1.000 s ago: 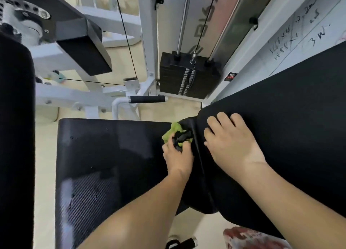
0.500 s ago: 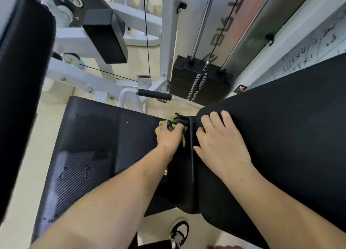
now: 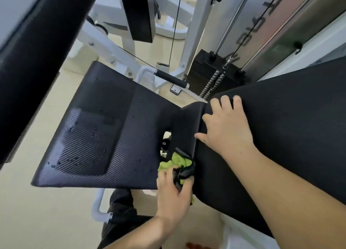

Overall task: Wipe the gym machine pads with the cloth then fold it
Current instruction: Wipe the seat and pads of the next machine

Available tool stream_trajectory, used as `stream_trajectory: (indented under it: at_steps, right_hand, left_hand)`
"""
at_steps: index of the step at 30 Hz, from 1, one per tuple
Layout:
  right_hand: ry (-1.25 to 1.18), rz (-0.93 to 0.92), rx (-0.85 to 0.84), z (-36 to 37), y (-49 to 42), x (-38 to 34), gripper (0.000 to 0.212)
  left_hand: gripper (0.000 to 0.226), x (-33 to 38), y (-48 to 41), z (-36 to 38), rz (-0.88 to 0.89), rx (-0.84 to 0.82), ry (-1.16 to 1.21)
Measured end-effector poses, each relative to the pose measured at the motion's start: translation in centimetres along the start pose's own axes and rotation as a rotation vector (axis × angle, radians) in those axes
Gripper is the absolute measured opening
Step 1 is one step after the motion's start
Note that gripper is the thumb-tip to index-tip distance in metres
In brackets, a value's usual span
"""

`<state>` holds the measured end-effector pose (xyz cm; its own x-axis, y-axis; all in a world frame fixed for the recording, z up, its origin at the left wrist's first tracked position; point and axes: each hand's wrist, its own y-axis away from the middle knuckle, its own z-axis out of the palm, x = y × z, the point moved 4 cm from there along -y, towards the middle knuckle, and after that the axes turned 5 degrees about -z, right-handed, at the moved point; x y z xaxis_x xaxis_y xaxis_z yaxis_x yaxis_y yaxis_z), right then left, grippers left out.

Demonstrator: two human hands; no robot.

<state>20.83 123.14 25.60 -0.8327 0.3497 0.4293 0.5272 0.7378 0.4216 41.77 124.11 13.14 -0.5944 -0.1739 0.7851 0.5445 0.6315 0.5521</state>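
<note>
A green and black cloth [image 3: 178, 163] is bunched in my left hand [image 3: 173, 190], which grips it at the near end of the seam between the two black pads. The seat pad [image 3: 97, 129] slopes to the left and carries several water drops on its ribbed surface. The back pad [image 3: 292, 129] fills the right side. My right hand [image 3: 227, 126] lies flat on the back pad's near edge, fingers spread, holding nothing.
A black weight stack [image 3: 211, 74] with steel guide rods stands behind the pads. A white frame with a black handle grip [image 3: 171, 78] crosses the middle. A large black roller pad [image 3: 28, 48] runs down the left. My dark trouser leg [image 3: 121, 209] shows below the seat.
My left hand has pulled the cloth along the seam toward me, from its far end to its near end. My right hand stays flat on the back pad. The view has shifted.
</note>
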Motion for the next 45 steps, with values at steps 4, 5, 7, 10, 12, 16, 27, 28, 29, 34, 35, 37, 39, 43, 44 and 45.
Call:
stream_trajectory:
  at_steps: [4, 5, 7, 10, 12, 16, 27, 28, 29, 34, 35, 37, 39, 43, 44, 45]
  right_hand:
    - [0.007, 0.001, 0.007, -0.1, -0.1, 0.2, 0.061]
    - [0.005, 0.003, 0.010, -0.1, 0.0, 0.2, 0.060]
    - [0.020, 0.008, 0.013, -0.1, -0.2, 0.3, 0.060]
    - [0.045, 0.013, -0.001, -0.2, -0.2, 0.2, 0.067]
    - [0.053, 0.016, -0.001, -0.2, -0.2, 0.2, 0.070]
    - [0.074, 0.016, -0.014, -0.4, -0.3, -0.1, 0.071]
    - [0.016, 0.007, -0.057, -0.2, 0.0, -0.6, 0.067]
    - [0.009, 0.007, -0.063, 0.0, 0.0, -0.5, 0.067]
    - [0.004, 0.009, -0.071, -0.1, 0.0, -0.4, 0.066]
    - [-0.075, -0.046, -0.021, -1.4, -1.8, 0.9, 0.046]
    - [-0.079, -0.060, 0.001, -1.6, -2.6, 1.6, 0.039]
    - [-0.077, -0.051, 0.046, -2.0, -4.6, 2.8, 0.026]
    - [-0.073, 0.013, 0.071, -1.8, -6.1, 3.8, 0.015]
    - [-0.098, 0.063, 0.088, -0.6, -7.1, 3.9, 0.020]
    - [-0.109, 0.055, 0.085, -0.4, -7.3, 3.9, 0.025]
    - [-0.116, 0.055, 0.077, -0.3, -7.5, 3.9, 0.030]
  left_hand:
    - [0.039, 5.5, -8.0, 2.2, 0.069, 0.028, 0.009]
    - [0.035, 6.2, -11.0, 2.5, 0.049, 0.008, -0.017]
    - [0.032, 6.2, -15.6, 2.5, 0.014, -0.046, -0.053]
    - [0.029, 3.5, -15.3, 1.9, -0.067, -0.064, -0.057]
    - [0.032, 0.6, -11.7, 1.2, -0.163, -0.057, -0.020]
    - [0.024, -4.0, -5.0, -0.3, -0.424, -0.020, 0.001]
    - [0.021, -2.1, -5.3, 0.2, -0.102, -0.011, 0.026]
    - [0.020, -3.7, -4.9, 0.0, -0.185, 0.012, 0.014]
    - [0.020, -5.2, -4.4, -0.1, -0.290, 0.031, -0.014]
    - [0.022, -3.3, -5.8, -0.2, -0.526, 0.060, -0.010]
    - [0.018, -0.8, -7.1, 0.2, -0.426, 0.065, 0.012]
    - [0.022, 5.3, -10.4, 1.4, -0.161, 0.036, 0.058]
    - [0.032, 10.5, -13.8, 2.8, 0.030, -0.021, -0.017]
    - [0.034, 11.2, -18.6, 3.8, 0.114, -0.105, -0.032]
    - [0.035, 9.9, -19.2, 3.6, 0.110, -0.095, -0.012]
    - [0.036, 8.2, -19.7, 3.4, 0.063, -0.071, -0.010]
